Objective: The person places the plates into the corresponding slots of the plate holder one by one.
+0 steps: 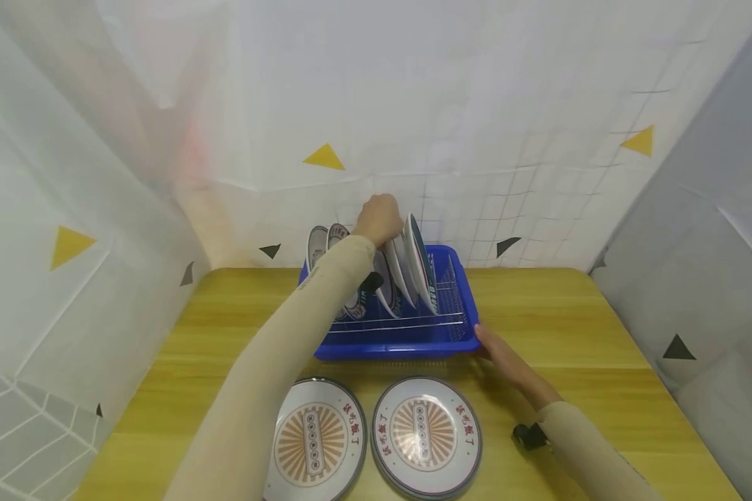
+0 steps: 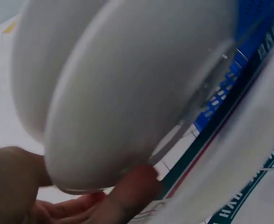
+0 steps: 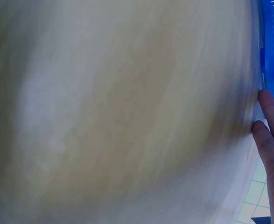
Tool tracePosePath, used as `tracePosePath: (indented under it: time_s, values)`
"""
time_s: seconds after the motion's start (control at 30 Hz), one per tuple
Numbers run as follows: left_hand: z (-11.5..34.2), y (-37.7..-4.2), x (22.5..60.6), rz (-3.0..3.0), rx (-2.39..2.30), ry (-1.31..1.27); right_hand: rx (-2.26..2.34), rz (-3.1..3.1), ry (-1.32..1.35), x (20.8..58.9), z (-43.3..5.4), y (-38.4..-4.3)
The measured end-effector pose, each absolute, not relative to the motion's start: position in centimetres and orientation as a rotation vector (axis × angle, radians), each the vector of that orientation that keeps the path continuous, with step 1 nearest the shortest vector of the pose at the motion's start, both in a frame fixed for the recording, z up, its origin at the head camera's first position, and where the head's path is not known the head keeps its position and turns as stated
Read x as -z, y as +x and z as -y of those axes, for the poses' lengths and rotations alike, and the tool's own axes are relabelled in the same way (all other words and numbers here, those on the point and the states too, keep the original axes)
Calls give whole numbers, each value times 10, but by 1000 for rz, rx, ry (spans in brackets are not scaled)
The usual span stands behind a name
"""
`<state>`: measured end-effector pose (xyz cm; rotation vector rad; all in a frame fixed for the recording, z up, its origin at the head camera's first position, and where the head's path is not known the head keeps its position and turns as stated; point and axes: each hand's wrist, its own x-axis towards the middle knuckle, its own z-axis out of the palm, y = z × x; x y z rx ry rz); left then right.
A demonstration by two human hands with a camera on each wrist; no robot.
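My left hand (image 1: pixel 379 219) is at the top of a blue dish rack (image 1: pixel 385 351), among white plates standing on edge. The left wrist view shows its thumb (image 2: pixel 132 191) and fingers pinching the rim of a white plate (image 2: pixel 127 102), whose pale face fills much of that view. Another plate (image 1: pixel 421 264) with a green band leans just to its right. My right hand (image 1: pixel 507 362) touches the rack's front right corner. In the right wrist view, two fairly straight fingers (image 3: pixel 267 144) rest by the rack's blue side; the rest of that hand is out of frame.
Two stacks of round printed plates lie in front of the rack: a left stack (image 1: pixel 313 442), partly behind my left sleeve, and a right stack (image 1: pixel 426 438). The wooden table (image 1: pixel 558 313) backs onto a white sheeted wall (image 1: pixel 476 104).
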<state>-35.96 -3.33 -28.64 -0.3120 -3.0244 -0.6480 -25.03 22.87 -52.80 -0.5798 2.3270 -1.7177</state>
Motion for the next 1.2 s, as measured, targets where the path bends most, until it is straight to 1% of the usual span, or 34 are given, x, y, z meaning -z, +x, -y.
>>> tracePosePath:
  time_s: [0.27,0.47,0.7,1.2]
  values:
    - [29,-360,284,3315,951,-219,1703,-2342,-561,529,-228,-250]
    - [29,-360,286,3291,912,-239,1701,-2342,-576,529,-227,-249]
    - [29,-361,284,3220,1036,-172,1691,-2348,-584,527,-227,-248]
    - [24,-365,283,3245,1060,-148,1695,-2349,-518,527,-228,-247]
